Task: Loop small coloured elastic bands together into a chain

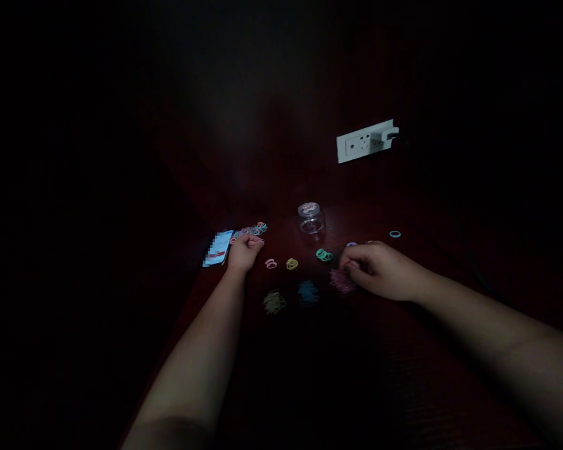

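Observation:
My left hand (244, 252) is closed beside a mixed pile of small coloured bands (254, 230), with a pink band (259, 242) at its fingertips. Over the near pink pile (340, 282) is my right hand (373, 267), its fingers curled together; what they hold, if anything, is hidden. Between the hands lie small groups of pink bands (271, 264), yellow bands (291, 264) and green bands (323, 255). Nearer to me are a beige pile (274, 302) and a blue pile (308, 292).
A lidded clear jar (311, 220) stands behind the bands. At the left edge lies a lit phone (218, 248). One light blue band (395, 234) rests at the right. A power socket (365, 142) with a plug is on the wall. Purple bands (351, 245) show behind my right hand.

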Available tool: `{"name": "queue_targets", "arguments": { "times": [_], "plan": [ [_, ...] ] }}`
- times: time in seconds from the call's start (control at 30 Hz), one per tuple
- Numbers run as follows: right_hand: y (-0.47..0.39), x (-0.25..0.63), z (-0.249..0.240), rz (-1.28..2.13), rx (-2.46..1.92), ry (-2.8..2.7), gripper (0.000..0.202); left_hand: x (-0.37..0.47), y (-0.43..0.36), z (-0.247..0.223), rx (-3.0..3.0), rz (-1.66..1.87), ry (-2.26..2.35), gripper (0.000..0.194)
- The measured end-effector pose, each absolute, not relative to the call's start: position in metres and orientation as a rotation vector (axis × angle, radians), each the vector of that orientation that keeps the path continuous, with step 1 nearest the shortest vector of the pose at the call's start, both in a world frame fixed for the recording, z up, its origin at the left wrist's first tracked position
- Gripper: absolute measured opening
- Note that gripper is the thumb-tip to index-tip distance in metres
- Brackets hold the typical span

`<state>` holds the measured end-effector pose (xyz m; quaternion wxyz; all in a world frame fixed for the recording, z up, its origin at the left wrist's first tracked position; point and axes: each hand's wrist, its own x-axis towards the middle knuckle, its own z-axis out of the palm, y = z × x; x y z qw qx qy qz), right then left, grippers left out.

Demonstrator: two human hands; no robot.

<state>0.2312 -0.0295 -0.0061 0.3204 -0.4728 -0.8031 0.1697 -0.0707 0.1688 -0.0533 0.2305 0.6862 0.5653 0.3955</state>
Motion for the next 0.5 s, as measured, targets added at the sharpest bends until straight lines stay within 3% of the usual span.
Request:
{"name": "queue_targets", "arguments": {
  "times": [0.27, 0.5],
  "plan": [
    [-0.0296, 0.2302, -0.006, 0.469, -1.226, -2.102, 0.012, -0.0749, 0.1732, -0.0587, 1.871, 1.116, 1.606, 0.027],
    [-0.0296, 0.23, -0.0057, 0.447, -1.242, -2.113, 0.012, -0.075, 0.173, -0.0592, 1.884, 1.115, 1.547, 0.025]
  ]
}}
